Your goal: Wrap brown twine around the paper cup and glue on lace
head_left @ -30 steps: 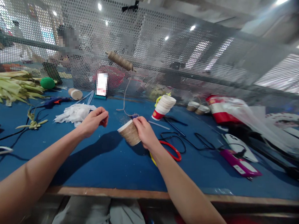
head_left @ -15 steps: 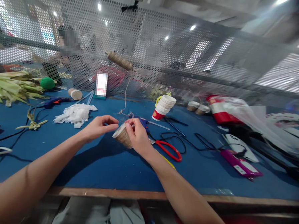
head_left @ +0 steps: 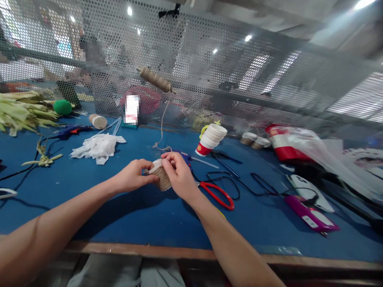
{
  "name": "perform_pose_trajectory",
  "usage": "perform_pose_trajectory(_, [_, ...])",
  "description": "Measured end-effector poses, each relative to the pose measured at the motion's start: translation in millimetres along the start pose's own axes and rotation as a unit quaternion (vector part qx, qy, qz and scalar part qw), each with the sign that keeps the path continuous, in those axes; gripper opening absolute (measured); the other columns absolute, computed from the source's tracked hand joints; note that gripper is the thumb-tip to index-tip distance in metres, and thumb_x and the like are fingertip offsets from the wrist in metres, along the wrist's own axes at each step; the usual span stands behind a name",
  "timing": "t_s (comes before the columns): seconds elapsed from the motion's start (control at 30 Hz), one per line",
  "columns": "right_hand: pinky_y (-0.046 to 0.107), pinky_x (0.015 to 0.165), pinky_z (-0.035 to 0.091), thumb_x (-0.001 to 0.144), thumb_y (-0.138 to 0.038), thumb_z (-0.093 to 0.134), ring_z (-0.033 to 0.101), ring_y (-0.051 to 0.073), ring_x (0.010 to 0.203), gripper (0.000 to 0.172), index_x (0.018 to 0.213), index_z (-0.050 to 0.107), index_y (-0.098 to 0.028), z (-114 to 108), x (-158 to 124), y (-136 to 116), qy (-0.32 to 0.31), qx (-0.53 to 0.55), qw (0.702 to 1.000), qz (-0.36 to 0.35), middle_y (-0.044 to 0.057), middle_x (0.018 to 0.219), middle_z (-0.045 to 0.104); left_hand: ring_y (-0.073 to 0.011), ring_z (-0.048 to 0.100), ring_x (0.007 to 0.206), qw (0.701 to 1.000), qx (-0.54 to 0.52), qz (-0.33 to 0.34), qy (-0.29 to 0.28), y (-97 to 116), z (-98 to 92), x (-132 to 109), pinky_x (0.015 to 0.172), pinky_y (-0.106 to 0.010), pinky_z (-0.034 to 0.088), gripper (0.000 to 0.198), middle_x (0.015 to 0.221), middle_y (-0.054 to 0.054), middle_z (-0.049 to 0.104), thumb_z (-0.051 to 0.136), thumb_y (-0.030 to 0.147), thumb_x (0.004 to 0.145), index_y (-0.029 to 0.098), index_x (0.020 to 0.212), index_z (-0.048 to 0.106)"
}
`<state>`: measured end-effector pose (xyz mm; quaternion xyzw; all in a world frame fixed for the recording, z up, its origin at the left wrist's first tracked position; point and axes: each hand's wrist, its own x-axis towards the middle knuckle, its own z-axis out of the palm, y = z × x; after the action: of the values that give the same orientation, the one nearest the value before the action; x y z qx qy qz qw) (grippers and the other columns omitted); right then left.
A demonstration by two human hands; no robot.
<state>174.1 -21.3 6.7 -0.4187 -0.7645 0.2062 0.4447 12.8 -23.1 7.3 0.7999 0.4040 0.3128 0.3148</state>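
Pale husk-like leaves (head_left: 16, 110) sprawl at far left, pushed back by the mesh panel (head_left: 199, 40), perhaps to spare the front of the blue worktop (head_left: 134, 223). Next along, a blue glue gun (head_left: 70, 131), then crumpled white cloth (head_left: 97, 147). Now the left hand (head_left: 133, 175): its grip pinches the near-left rim of a twine-wrapped cup (head_left: 163, 179), seemingly to steady it. A phone (head_left: 132, 109) stands propped behind, facing the worker, probably for easy viewing; its screen is blurred out. Up on the mesh hangs a twine spool (head_left: 156, 80), likely so the strand (head_left: 162, 123) can run down freely. That cup sits tilted between both hands, centre stage, and the right hand (head_left: 182, 178) has its grip closed on the rim's other side, fingertips bunched there. Further right, stacked paper cups (head_left: 211, 139), nested and leaning, the lowest red with a round emblem, too small to read. Red-handled scissors (head_left: 216, 195) lie within reach. No legible lettering on the purple block (head_left: 311, 214) either.
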Motion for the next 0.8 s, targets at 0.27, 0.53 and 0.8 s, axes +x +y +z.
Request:
perform_pose_trajectory(0.27, [0.032, 0.072, 0.043, 0.081, -0.032, 0.04, 0.054, 0.015, 0.08, 0.014, 0.075, 0.04, -0.019, 0.1, 1.1, -1.9, -0.033, 0.09, 0.993, 0.065, 0.008, 0.101, 0.053, -0.0133, 0.052, 0.073, 0.997, -0.066, 0.001, -0.043, 2.9, -4.3, -1.8, 0.07, -0.022, 0.039, 0.019, 0.074, -0.001, 0.06, 0.054, 0.031, 0.069, 0.013, 0.071, 0.058])
perform_pose_trajectory(0.53, [0.031, 0.07, 0.041, 0.083, -0.033, 0.037, 0.053, 0.014, 0.076, 0.014, 0.08, 0.041, -0.02, 4.0, -2.8, -5.1, 0.007, 0.05, 0.997, 0.061, 0.007, 0.098, 0.055, -0.0132, 0.051, 0.072, 0.996, -0.074, -0.001, -0.043, 2.6, -6.6, -0.6, 0.071, -0.024, 0.039, 0.02, 0.072, -0.001, 0.059, 0.054, 0.032, 0.07, 0.012, 0.073, 0.058])
perform_pose_trajectory(0.8, [0.032, 0.07, 0.042, 0.083, -0.029, 0.036, 0.052, 0.016, 0.08, 0.009, 0.081, 0.038, -0.02, 3.8, -4.1, -0.4, 0.016, -0.016, 1.0, -0.007, 0.009, 0.098, 0.052, -0.0126, 0.051, 0.071, 0.995, -0.092, -0.012, -0.029, 7.3, -5.6, -2.2, 0.069, -0.024, 0.04, 0.019, 0.073, -0.001, 0.059, 0.055, 0.031, 0.068, 0.012, 0.074, 0.057])
